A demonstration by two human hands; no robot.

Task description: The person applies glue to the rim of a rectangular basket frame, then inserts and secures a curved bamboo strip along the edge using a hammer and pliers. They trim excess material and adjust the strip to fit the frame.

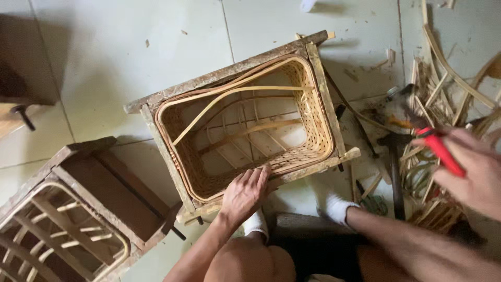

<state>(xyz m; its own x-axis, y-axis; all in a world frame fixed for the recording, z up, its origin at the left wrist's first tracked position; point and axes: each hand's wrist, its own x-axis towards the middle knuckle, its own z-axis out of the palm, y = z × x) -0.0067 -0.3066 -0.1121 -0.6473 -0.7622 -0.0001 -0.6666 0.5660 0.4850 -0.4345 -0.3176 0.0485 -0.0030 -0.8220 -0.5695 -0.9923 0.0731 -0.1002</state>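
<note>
Basket sits in a wood frame; left hand lies flat, steadying it; right hand grips red-handled tool.

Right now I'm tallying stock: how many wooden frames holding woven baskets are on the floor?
2: one wooden frame under the left hand, another frame at lower left, partly cut off.

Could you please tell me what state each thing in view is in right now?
Woven basket: unfinished, open, seated inside the wooden frame.
Loose cane strip: bent across the basket opening.
Left hand: flat on the basket's near rim.
Right hand: closed around a red-handled tool.
Second frame: lying at lower left.
Hammer: lying on the floor.
</note>
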